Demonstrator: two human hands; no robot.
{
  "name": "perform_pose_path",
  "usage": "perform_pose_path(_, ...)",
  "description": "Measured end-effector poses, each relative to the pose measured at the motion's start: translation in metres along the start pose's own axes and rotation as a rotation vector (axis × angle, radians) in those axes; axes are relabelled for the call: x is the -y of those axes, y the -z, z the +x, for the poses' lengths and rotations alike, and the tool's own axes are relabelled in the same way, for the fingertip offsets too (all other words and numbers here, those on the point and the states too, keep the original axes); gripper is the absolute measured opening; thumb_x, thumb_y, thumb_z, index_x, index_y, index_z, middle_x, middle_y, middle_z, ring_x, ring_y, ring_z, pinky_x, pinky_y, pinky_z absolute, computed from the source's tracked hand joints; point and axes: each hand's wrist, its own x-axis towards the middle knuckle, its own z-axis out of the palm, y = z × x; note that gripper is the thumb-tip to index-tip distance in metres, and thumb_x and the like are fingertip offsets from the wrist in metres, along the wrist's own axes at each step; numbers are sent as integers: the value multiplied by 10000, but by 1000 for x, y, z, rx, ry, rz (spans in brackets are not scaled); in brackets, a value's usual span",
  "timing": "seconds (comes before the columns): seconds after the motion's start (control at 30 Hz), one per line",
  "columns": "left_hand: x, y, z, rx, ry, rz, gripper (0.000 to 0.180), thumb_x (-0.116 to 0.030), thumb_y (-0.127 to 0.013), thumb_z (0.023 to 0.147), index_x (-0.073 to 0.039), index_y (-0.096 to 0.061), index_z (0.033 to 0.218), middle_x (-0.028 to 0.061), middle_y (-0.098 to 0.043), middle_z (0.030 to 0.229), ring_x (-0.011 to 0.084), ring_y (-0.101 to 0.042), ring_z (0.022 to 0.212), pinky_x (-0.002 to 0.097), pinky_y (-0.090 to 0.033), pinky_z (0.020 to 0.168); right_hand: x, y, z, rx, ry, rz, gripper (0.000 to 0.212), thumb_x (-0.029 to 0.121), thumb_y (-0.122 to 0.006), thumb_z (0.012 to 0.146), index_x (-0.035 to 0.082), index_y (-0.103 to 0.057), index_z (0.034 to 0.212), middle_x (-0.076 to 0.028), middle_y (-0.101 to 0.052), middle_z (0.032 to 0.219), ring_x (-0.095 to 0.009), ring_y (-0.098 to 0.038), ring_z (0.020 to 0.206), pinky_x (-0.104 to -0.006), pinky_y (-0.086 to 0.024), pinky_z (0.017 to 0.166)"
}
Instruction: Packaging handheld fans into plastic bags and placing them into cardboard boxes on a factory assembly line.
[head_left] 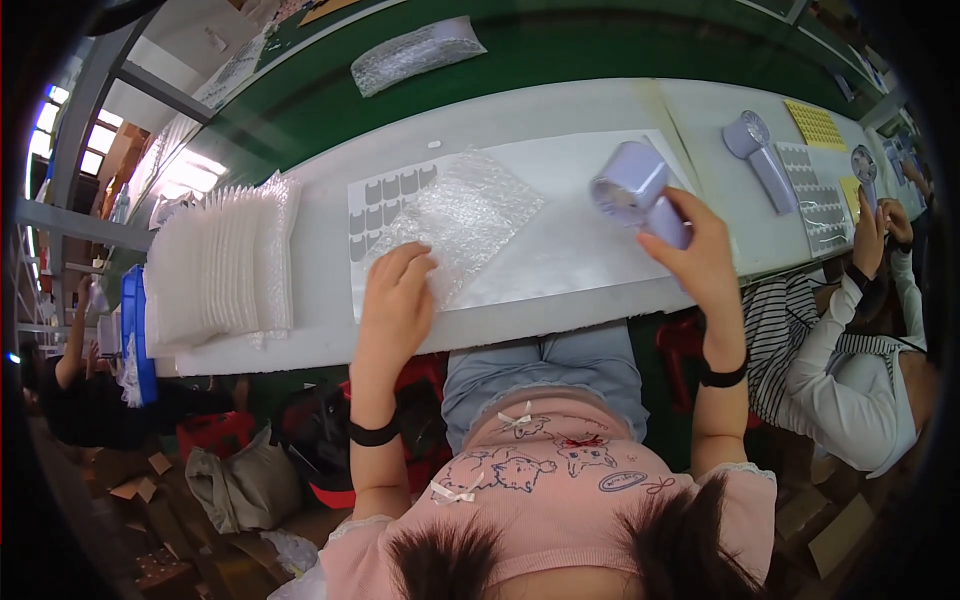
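A lavender handheld fan is gripped by its handle in my right hand, held over a white sheet with its round head toward the middle. My left hand has its fingers bent at the near-left corner of a clear bubble wrap bag. That bag lies flat and slanted, partly covering a sticker sheet with rows of grey shapes. Whether the left fingers pinch the bag or only rest by it is hard to make out.
A thick row of bubble wrap bags stands at the left, beside a blue bin. A wrapped fan lies on the green surface at the back. Another lavender fan and a grey sticker sheet lie right, near a co-worker's hand holding a fan.
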Motion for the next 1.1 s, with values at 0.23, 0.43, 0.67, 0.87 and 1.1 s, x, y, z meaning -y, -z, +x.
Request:
perform_pose_path(0.23, -26, -41, 25, -5, -276, 379, 253, -198, -621, 771, 3, -539, 901, 148, -515, 1128, 309, -464, 1095, 449, -355, 919, 4, -33, 1, 17, -2, -29, 502, 149, -709, 650, -43, -532, 1079, -176, -596, 982, -258, -582, 877, -323, -451, 784)
perform_pose_path(0.43, -30, -44, 21, -14, 25, 278, 379, -326, -673, 707, -5, -522, 840, 131, -509, 948, 293, -486, 918, 423, -396, 752, -4, -32, 0, -37, -48, -212, 500, 149, -694, 655, -42, -520, 1084, -174, -579, 960, -308, -569, 872, -351, -452, 774)
perform_pose_path(0.67, -43, -68, 31, -185, 110, 371, 263, -229, -664, 716, -14, -517, 755, 105, -473, 809, 276, -465, 769, 388, -377, 643, -3, -45, 4, -10, 124, -518, 451, 125, -672, 669, -16, -529, 1072, -143, -559, 948, -317, -539, 874, -354, -436, 801)
perform_pose_path(0.87, -32, -46, 10, -192, 104, -62, 65, -16, -584, 702, 36, -552, 724, 140, -549, 829, 298, -531, 762, 356, -427, 665, 15, -56, -12, -215, 403, -128, 345, 35, -634, 674, -8, -560, 1008, -137, -556, 964, -309, -540, 883, -358, -455, 769)
perform_pose_path(1.1, -37, -35, 7, -266, 192, -291, 27, 34, -556, 702, 58, -553, 712, 170, -584, 827, 319, -573, 702, 323, -466, 636, 34, -110, -18, 156, 865, 62, 327, -49, -573, 626, -9, -567, 950, -122, -553, 985, -280, -549, 908, -347, -476, 739)
